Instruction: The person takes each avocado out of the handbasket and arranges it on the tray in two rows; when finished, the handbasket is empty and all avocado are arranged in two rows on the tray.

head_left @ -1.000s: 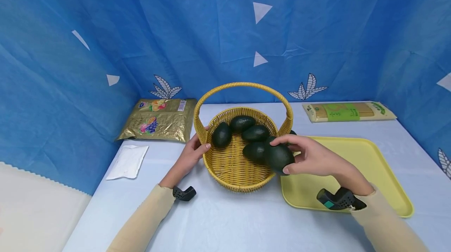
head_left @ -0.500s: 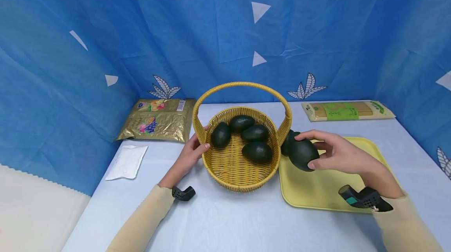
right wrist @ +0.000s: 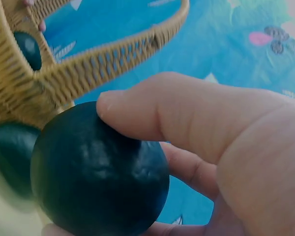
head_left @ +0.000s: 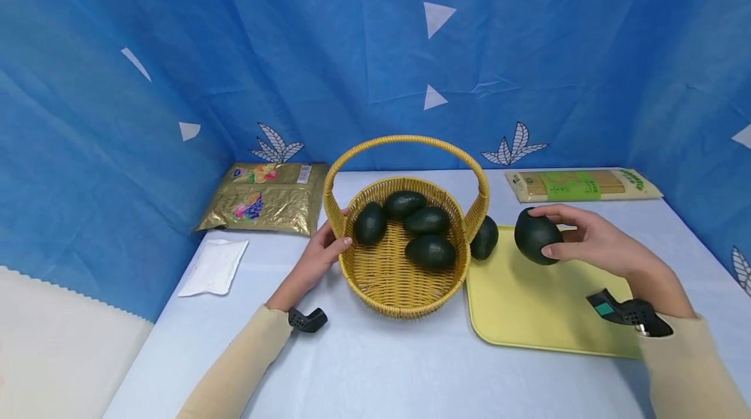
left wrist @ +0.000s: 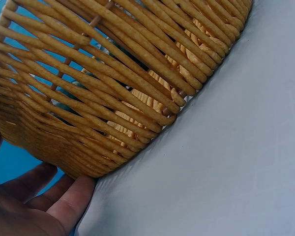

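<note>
A yellow wicker basket [head_left: 381,275] with an arched handle stands mid-table, several dark green avocados [head_left: 431,253] inside. My left hand [head_left: 319,253] grips the basket's left side at the handle base, thumb near the rim; in the left wrist view, fingers [left wrist: 71,201] touch the outer weave. My right hand [head_left: 598,243] pinches an avocado [head_left: 535,236] between thumb and fingers, above the yellow tray [head_left: 528,321]. That avocado [right wrist: 101,172] fills the middle of the right wrist view. Another avocado [head_left: 484,239] lies at the tray's back left corner, beside the basket.
At the back left lies a gold foil bag [head_left: 270,201] with fruit pictures, with a small white packet [head_left: 214,267] in front of it. A flat pack of noodles [head_left: 581,185] rests behind the tray. Blue patterned cloth [head_left: 328,67] walls the table's back and sides.
My right hand has carried its avocado rightward from over the basket's right rim to above the tray. The avocado beside the basket has come into fuller view. My left hand stays on the basket.
</note>
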Tool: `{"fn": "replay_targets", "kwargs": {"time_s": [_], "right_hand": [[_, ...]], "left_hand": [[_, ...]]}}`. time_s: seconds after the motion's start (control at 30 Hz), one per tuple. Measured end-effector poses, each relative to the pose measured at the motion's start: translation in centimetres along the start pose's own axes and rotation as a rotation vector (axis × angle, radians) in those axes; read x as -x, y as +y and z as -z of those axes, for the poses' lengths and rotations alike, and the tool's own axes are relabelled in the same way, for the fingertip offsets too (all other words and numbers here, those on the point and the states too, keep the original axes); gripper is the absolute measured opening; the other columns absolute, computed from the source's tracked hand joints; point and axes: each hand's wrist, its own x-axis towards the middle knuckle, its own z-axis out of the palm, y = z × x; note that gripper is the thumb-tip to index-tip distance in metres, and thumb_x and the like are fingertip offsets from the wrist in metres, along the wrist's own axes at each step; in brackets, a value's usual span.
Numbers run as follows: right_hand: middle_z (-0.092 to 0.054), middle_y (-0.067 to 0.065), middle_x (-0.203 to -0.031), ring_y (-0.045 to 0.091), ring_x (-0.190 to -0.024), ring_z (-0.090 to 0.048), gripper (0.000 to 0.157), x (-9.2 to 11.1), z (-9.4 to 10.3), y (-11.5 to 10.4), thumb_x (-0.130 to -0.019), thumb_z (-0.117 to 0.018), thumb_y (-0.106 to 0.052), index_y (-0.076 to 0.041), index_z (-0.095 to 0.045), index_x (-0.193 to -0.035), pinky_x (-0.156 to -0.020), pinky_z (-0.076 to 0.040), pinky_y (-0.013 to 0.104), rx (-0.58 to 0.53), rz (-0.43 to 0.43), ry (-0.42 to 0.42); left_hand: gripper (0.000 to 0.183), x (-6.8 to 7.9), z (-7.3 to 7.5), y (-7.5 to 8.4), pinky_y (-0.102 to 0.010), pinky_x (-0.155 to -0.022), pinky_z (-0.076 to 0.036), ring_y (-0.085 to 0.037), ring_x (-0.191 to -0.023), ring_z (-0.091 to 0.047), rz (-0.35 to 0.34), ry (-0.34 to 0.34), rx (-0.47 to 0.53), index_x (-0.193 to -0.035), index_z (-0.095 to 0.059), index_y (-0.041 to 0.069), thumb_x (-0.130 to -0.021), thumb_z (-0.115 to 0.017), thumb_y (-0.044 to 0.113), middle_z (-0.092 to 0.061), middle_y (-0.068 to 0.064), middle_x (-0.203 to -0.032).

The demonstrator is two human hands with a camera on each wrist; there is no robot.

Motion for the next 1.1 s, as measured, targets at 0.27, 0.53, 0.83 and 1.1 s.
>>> {"fn": "replay_targets", "kwargs": {"time_s": [0.27,0.53,0.83,1.1], "right_hand": [[-0.045,0.035,-0.144,-0.001,-0.096,-0.066,0.058,-0.4,0.7,1.2,-0.095,-0.068,-0.009,-0.003,-0.043,-0.147,-0.071,-0.059,0.033,-0.006,-0.089,-0.026],[-0.044,0.033,-0.144,0.007,-0.103,-0.063,0.060,-0.8,0.8,2.8,-0.094,-0.070,-0.012,-0.004,-0.043,-0.148,-0.073,-0.060,0.035,-0.020,-0.143,-0.027],[-0.041,0.038,-0.145,0.040,-0.114,-0.060,0.063,-1.3,0.3,4.8,-0.094,-0.071,-0.013,0.001,-0.041,-0.147,-0.070,-0.058,0.036,-0.002,-0.184,-0.049],[-0.040,0.039,-0.145,0.031,-0.107,-0.060,0.064,-1.6,-0.1,5.6,-0.093,-0.072,-0.012,0.003,-0.041,-0.147,-0.066,-0.058,0.037,-0.006,-0.196,-0.047]], "left_hand": [[0.064,0.1,0.1,0.3,-0.025,-0.089,-0.053,-0.036,-0.133,-0.051,0.014,0.006,-0.015,-0.160,-0.033,0.021,-0.102,-0.058,0.018,-0.047,-0.022,-0.154],[0.065,0.1,0.1,0.3,-0.024,-0.090,-0.052,-0.036,-0.134,-0.051,0.008,-0.002,-0.012,-0.161,-0.031,0.020,-0.102,-0.057,0.019,-0.046,-0.023,-0.155],[0.064,0.1,-0.1,0.3,-0.025,-0.089,-0.052,-0.033,-0.131,-0.052,0.006,0.003,-0.016,-0.161,-0.032,0.020,-0.102,-0.058,0.018,-0.048,-0.023,-0.153],[0.063,0.1,0.0,0.1,-0.026,-0.089,-0.053,-0.032,-0.130,-0.051,0.015,0.010,-0.023,-0.160,-0.034,0.023,-0.101,-0.057,0.019,-0.049,-0.022,-0.152]]}}
